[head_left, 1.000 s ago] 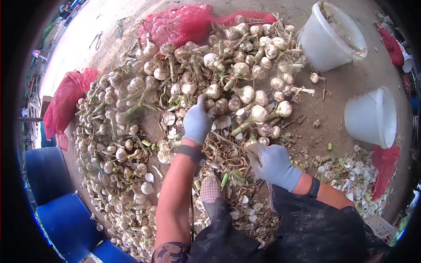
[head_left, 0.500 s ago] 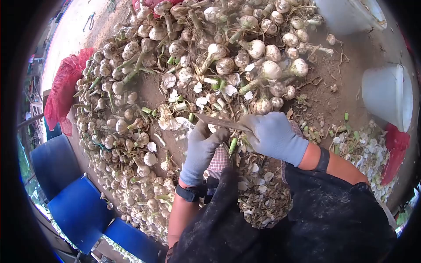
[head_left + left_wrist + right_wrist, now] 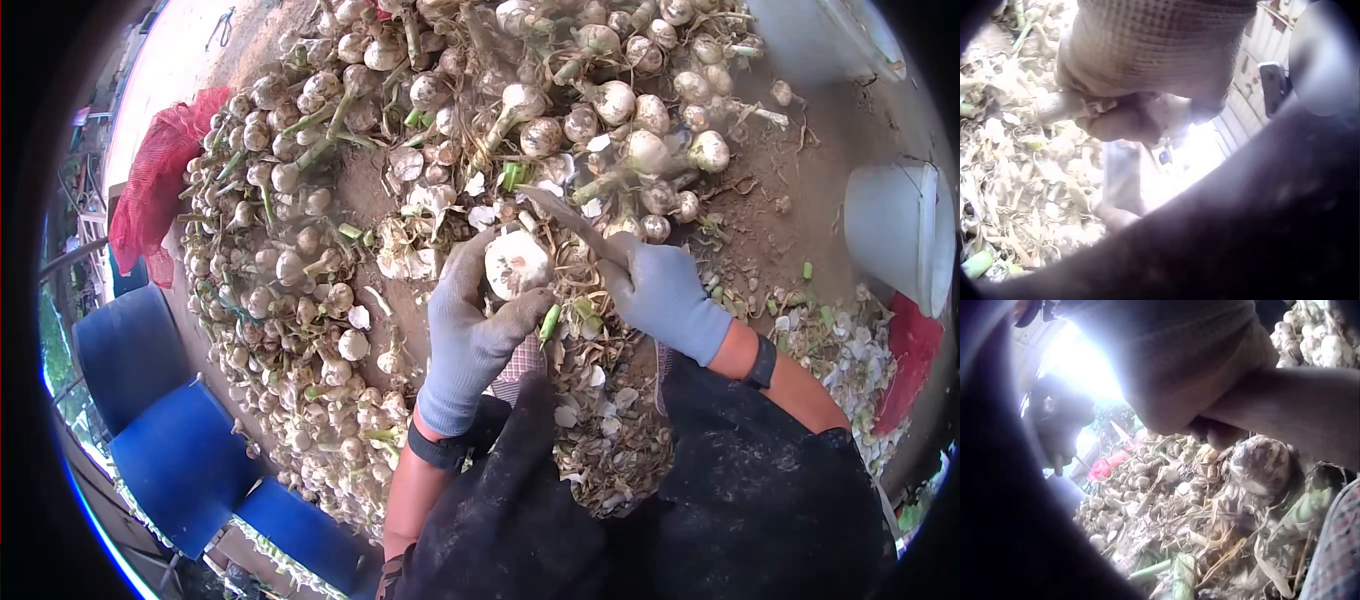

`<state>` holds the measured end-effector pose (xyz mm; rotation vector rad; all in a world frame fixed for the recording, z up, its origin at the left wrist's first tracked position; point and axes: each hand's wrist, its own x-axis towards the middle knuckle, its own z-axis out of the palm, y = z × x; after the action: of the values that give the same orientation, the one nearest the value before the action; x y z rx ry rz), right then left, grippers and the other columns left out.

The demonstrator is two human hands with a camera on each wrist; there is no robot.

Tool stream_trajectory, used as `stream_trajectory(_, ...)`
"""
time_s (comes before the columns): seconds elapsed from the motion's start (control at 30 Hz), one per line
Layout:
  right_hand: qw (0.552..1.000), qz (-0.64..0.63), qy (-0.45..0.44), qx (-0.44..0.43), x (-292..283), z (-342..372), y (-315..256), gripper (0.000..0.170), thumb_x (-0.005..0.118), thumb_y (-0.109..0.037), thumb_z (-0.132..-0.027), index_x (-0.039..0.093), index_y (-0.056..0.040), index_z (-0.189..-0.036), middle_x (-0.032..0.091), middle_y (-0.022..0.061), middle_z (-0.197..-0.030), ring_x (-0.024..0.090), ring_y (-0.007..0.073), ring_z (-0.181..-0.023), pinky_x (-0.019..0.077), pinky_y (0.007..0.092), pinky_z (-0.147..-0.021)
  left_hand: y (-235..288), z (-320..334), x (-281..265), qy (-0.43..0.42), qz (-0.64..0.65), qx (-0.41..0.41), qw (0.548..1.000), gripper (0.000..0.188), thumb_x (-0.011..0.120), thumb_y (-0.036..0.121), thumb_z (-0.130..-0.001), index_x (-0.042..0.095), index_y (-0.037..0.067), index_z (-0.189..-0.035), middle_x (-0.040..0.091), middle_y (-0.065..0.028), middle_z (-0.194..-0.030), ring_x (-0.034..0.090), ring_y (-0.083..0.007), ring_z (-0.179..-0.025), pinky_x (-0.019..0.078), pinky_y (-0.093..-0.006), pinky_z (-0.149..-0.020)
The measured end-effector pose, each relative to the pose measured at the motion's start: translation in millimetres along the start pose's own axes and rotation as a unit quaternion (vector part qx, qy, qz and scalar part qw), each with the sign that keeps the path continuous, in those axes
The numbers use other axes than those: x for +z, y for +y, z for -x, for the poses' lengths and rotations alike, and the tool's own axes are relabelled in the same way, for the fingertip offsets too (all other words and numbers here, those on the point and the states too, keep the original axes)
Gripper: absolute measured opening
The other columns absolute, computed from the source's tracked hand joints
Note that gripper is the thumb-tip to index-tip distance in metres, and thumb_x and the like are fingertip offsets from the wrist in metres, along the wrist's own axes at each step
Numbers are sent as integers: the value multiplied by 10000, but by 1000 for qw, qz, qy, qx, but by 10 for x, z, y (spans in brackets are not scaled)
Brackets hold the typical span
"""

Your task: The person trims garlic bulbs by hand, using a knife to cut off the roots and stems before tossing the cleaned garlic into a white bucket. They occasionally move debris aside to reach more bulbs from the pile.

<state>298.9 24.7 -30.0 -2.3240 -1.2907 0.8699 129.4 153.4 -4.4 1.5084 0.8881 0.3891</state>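
In the head view my gloved left hand [image 3: 462, 335] holds a garlic bulb [image 3: 518, 265] between thumb and fingers, its pale flat face turned up toward the camera. My gloved right hand [image 3: 665, 298] grips a knife [image 3: 565, 215], whose blade points up and left, just right of the bulb. The right wrist view shows the broad blade [image 3: 1297, 409] coming out of the fist above a dirt-streaked garlic bulb [image 3: 1261, 464]. In the left wrist view the glove [image 3: 1154, 50] fills the top, with a stem stub [image 3: 1060, 106] sticking out beside the fingers.
Whole garlic with stems [image 3: 610, 100] is heaped ahead and to the left. Peelings [image 3: 610, 430] cover the ground below my hands, around a checked shoe [image 3: 515, 372]. Blue barrels [image 3: 185, 465] stand left, white buckets [image 3: 890, 235] right, and a red mesh bag [image 3: 160, 185] lies far left.
My left hand has come back from the heap toward my body with the garlic bulb and turned it. The knife crossed close over the left hand, then swung up and right.
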Motion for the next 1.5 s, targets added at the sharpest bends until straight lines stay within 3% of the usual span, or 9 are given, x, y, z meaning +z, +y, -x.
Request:
stream_trajectory(0.07, 991, -106, -68, -36, 45, 42, -145, 178, 566, -204, -869, 591, -50, -953, 634, 198, -680, 649, 387, -679, 508, 474, -633, -134, -121, -32, 32, -225, 199, 953, 701, 816, 335, -713, 535, 7, -1264, 614, -161, -1012, 608, -268, -887, 491, -330, -778)
stream_trajectory(0.27, 989, -93, -63, -100, 73, 47, -242, 166, 592, -190, -857, 624, -74, -970, 643, 162, -705, 645, 356, -634, 504, 441, -577, -285, 46, -47, -3, 261, -154, 953, 358, 662, 304, -882, 551, 9, -1053, 622, -48, -880, 605, -108, -748, 496, -222, -635)
stream_trajectory(0.47, 985, 73, -136, -83, 228, -166, -81, 137, 596, -178, -847, 609, -68, -928, 630, 167, -670, 638, 372, -643, 497, 457, -585, 8, 299, -420, -38, 414, -155, 896, 187, 622, 105, -824, 580, -2, -972, 601, -18, -800, 457, -41, -553, 340, -176, -479)
stream_trajectory(0.57, 993, -11, -114, -11, 201, 28, 161, 158, 585, -185, -850, 606, -59, -944, 632, 201, -698, 638, 399, -699, 489, 489, -622, -45, 650, -1215, 9, -244, -123, 962, 112, 604, 121, -824, 613, 12, -804, 611, -36, -650, 559, -116, -555, 436, -261, -503)
stream_trajectory(0.63, 994, -92, -64, 16, 199, 108, 193, 174, 596, -183, -847, 608, -51, -960, 644, 201, -730, 634, 403, -707, 488, 490, -622, -296, 895, -1666, 5, -663, -108, 741, 187, 648, 235, -815, 642, 50, -787, 641, -123, -684, 626, -316, -607, 507, -406, -586)
stream_trajectory(0.73, 997, -50, -55, -24, 159, 7, 74, 164, 605, -174, -849, 609, -45, -949, 650, 196, -746, 637, 399, -717, 496, 469, -623, -263, 271, -1251, 187, -252, -60, 948, 334, 666, 283, -835, 612, 33, -1050, 614, -102, -740, 629, -240, -707, 507, -392, -669)
stream_trajectory(0.9, 992, -117, -44, -24, 143, -46, 11, 137, 596, -150, -853, 607, -31, -918, 658, 187, -778, 641, 386, -717, 503, 422, -624, -876, -822, -525, 103, -489, -31, 865, 535, 695, 365, -812, 516, 101, -1241, 656, -177, -936, 655, -358, -861, 519, -461, -729)
stream_trajectory(1.07, 996, -89, 16, -22, 65, -106, 76, 148, 600, -199, -859, 626, -63, -910, 647, 171, -710, 644, 364, -671, 502, 427, -597, -575, -373, -181, -43, 187, -102, 976, 567, 676, -50, -817, 485, 54, -1341, 637, 5, -926, 580, -49, -829, 486, -204, -723)
stream_trajectory(1.5, 947, 18, 88, -309, -61, -141, -351, 71, 592, -152, -823, 563, -91, -846, 564, 43, -567, 596, 253, -500, 433, 364, -456, -684, 269, -126, -71, -35, -40, 996, 440, 664, 42, -797, 501, -63, -1192, 647, -81, -999, 615, -131, -857, 506, -256, -744)
